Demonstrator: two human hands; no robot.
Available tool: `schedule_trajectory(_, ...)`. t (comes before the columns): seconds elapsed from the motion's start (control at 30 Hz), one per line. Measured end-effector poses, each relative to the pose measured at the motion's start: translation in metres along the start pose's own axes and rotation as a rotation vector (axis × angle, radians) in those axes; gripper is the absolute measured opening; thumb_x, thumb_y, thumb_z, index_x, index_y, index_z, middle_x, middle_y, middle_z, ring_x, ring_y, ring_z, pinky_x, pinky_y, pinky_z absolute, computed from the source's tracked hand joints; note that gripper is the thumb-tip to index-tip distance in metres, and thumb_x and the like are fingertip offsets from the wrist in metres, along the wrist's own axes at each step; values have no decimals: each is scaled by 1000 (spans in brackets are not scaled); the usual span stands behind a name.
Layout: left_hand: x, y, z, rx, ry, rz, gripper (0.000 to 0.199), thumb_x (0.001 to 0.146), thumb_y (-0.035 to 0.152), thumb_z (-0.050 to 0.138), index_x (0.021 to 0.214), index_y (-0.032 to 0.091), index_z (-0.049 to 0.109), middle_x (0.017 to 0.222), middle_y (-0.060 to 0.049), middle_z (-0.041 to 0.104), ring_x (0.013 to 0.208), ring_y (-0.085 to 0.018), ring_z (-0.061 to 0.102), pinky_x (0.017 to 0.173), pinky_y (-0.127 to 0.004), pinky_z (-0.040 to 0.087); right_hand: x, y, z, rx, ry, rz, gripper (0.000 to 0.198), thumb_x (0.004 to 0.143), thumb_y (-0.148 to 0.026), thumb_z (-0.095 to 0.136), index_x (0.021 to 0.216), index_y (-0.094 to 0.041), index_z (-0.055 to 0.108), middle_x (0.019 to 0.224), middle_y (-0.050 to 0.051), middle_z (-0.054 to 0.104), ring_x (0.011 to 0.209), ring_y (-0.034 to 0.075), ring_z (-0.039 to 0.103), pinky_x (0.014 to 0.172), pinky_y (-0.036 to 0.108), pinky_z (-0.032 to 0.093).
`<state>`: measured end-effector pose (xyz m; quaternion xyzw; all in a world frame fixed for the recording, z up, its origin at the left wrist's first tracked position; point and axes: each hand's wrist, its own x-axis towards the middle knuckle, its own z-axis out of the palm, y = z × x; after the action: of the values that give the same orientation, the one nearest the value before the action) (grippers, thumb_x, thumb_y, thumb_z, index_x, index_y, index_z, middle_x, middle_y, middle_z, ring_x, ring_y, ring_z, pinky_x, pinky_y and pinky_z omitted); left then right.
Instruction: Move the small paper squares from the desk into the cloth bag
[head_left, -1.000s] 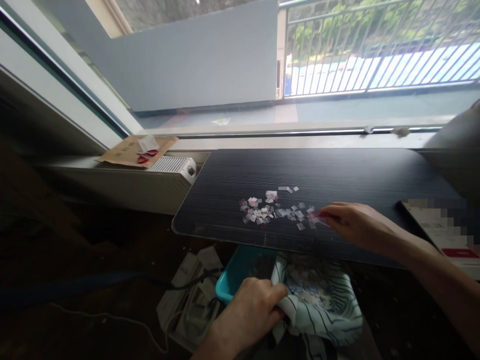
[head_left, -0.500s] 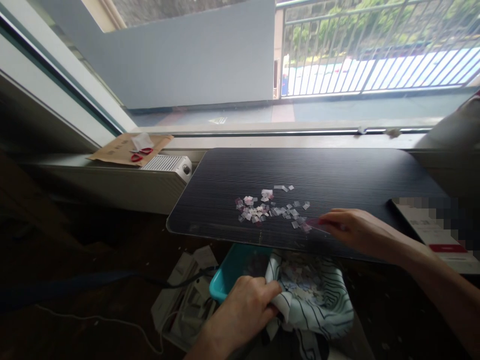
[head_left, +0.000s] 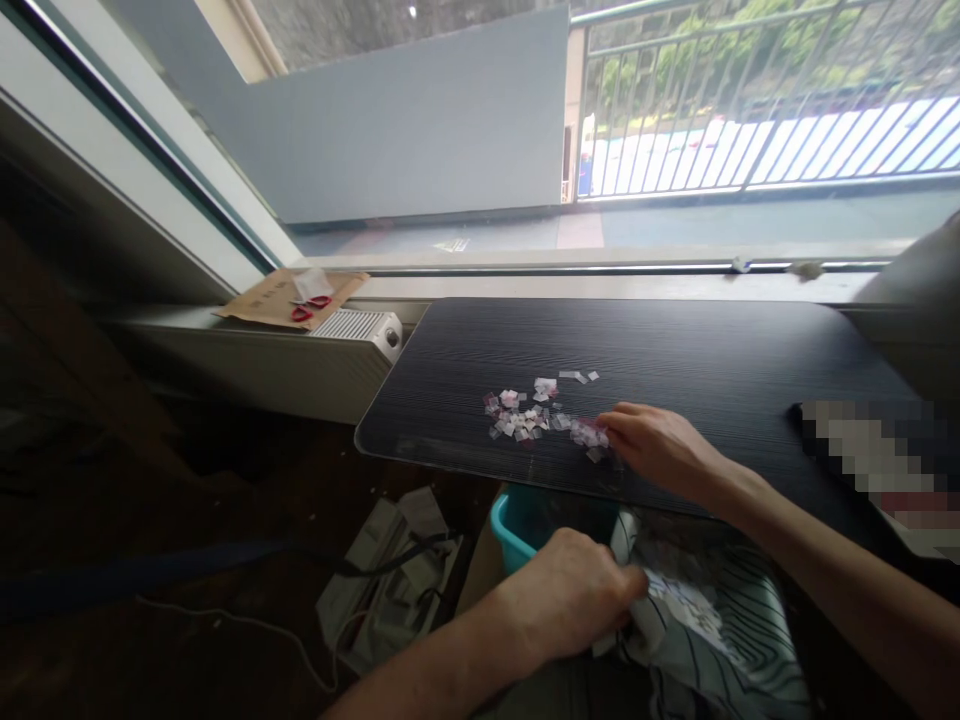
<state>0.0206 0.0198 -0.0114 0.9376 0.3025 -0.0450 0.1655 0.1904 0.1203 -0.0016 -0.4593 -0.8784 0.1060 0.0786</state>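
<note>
On the dark table (head_left: 690,350) lie small clear and whitish plastic scraps (head_left: 523,422), some with pink edges. My right hand (head_left: 651,440) is closed at their right side, its fingertips pinching a thin, pinkish see-through plastic piece (head_left: 592,428) against the tabletop. Below the table's front edge, my left hand (head_left: 574,590) grips the gathered edge of a white striped cloth (head_left: 667,635). This cloth lines a container with many pale scraps (head_left: 686,605) inside. Left of the cloth, a turquoise basin (head_left: 511,535) shows partly behind my left hand.
A cardboard envelope (head_left: 262,300) with red-handled scissors (head_left: 310,309) on it rests on the sill at left, beside a white radiator (head_left: 358,328). A partly blurred flat box (head_left: 919,530) is at the table's right end. A box of white items (head_left: 397,590) and a cable (head_left: 247,627) lie on the floor.
My right hand has moved left with the plastic piece, and the scraps on the right are bunched closer together. My left hand and the cloth-lined container have shifted right.
</note>
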Motion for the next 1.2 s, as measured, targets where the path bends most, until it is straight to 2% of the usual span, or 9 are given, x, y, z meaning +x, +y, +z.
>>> schedule_trajectory(0.1, 3, 3, 0, -11, -13, 25, 9, 86, 27, 60, 86, 18, 61, 69, -3, 67, 59, -20, 64, 49, -26, 39, -14, -22, 0, 72, -57, -94, 28, 92, -19, 41, 96, -19, 69, 85, 5, 66, 74, 15, 60, 63, 25, 40)
schedule_trajectory(0.2, 5, 6, -1, -20, -22, 45, 7, 86, 24, 59, 88, 18, 60, 69, -3, 67, 60, -20, 64, 48, -25, 38, -24, -22, -1, 145, -79, -152, 29, 92, -18, 41, 100, -20, 68, 86, 4, 66, 73, 14, 60, 63, 24, 41)
schedule_trajectory(0.37, 2, 9, -4, -2, -10, 29, 9, 85, 25, 60, 90, 17, 60, 72, -5, 68, 62, -21, 65, 50, -25, 40, -37, 3, -3, 74, 62, 27, 30, 93, -23, 40, 105, -18, 68, 87, 6, 67, 74, 17, 62, 66, 28, 44)
schedule_trajectory(0.53, -2, 8, -3, -21, 3, 39, 10, 86, 26, 60, 89, 17, 61, 70, -4, 67, 60, -20, 64, 52, -26, 42, -49, -16, 2, 150, -46, -80, 31, 94, -22, 39, 103, -20, 69, 85, 6, 68, 71, 16, 61, 64, 27, 44)
schedule_trajectory(0.63, -6, 6, -1, -20, 13, 30, 11, 86, 27, 60, 89, 17, 62, 69, -4, 67, 59, -20, 64, 52, -26, 42, -31, -22, 2, 145, -24, -103, 32, 95, -24, 38, 104, -20, 69, 88, 6, 68, 74, 16, 62, 64, 26, 43)
schedule_trajectory(0.7, -9, 5, 0, -3, 24, 14, 11, 86, 28, 61, 88, 17, 62, 69, -4, 67, 60, -21, 64, 50, -26, 41, -7, -15, 0, 66, 46, -42, 34, 95, -27, 38, 107, -19, 68, 91, 7, 69, 76, 17, 63, 65, 27, 42)
schedule_trajectory(0.8, -13, 5, -1, 18, 37, -10, 11, 85, 29, 62, 87, 18, 61, 70, -4, 67, 60, -22, 65, 49, -26, 40, 27, -2, -2, -56, 48, 39, 35, 95, -29, 37, 105, -20, 69, 94, 7, 69, 78, 17, 63, 62, 26, 39)
schedule_trajectory(0.9, -16, 3, -2, 20, 28, -24, 11, 86, 29, 61, 89, 18, 62, 71, -4, 68, 62, -22, 65, 50, -26, 40, 41, -2, 0, -96, 24, 23, 33, 94, -26, 38, 108, -21, 68, 97, 7, 69, 81, 17, 62, 63, 25, 39)
schedule_trajectory(1.2, -19, -3, 1, -16, 23, 1, 12, 89, 27, 58, 90, 17, 64, 69, -3, 67, 62, -21, 65, 47, -27, 36, -17, -56, 7, 27, -118, -215, 28, 92, -14, 38, 91, -19, 66, 83, 5, 64, 71, 15, 57, 61, 25, 39)
